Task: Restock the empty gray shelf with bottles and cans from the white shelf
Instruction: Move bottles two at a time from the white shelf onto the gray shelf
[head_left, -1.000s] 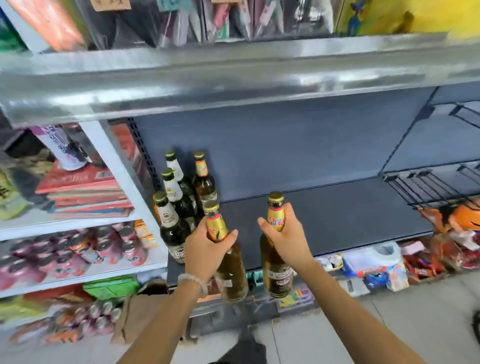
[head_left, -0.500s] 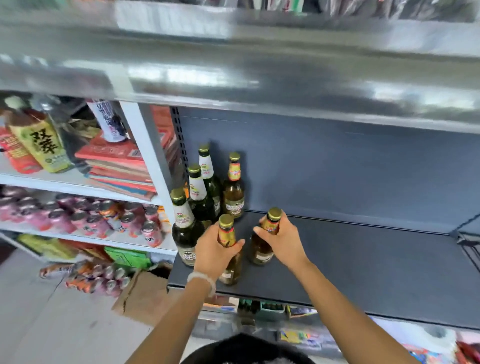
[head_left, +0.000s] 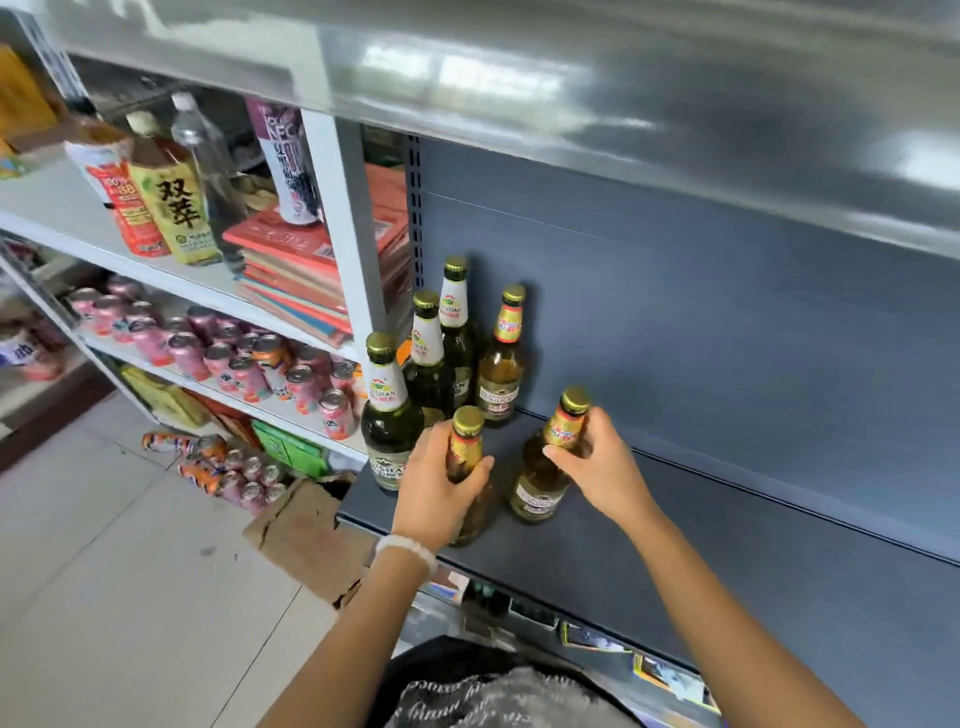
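Left hand (head_left: 434, 486) grips one amber bottle (head_left: 467, 478)'s neck; right hand (head_left: 597, 467) pinches another bottle (head_left: 545, 467), both seemingly standing on gray shelf (head_left: 675, 561).

Gray shelf (head_left: 727, 545) (gold-capped bottles (head_left: 540, 467))

I count six beer bottles on the gray shelf (head_left: 727, 545): three green bottles (head_left: 390, 415) and three amber bottles (head_left: 502, 358). Two hands (head_left: 434, 488) show.

Left hand (head_left: 436, 491) covers most of its bottle (head_left: 467, 452); label unreadable. Upper shelf edge (head_left: 571, 104) motion-blurred. Gray shelf (head_left: 727, 545) cut off at right. Pink cans (head_left: 244, 364) print too small to read.
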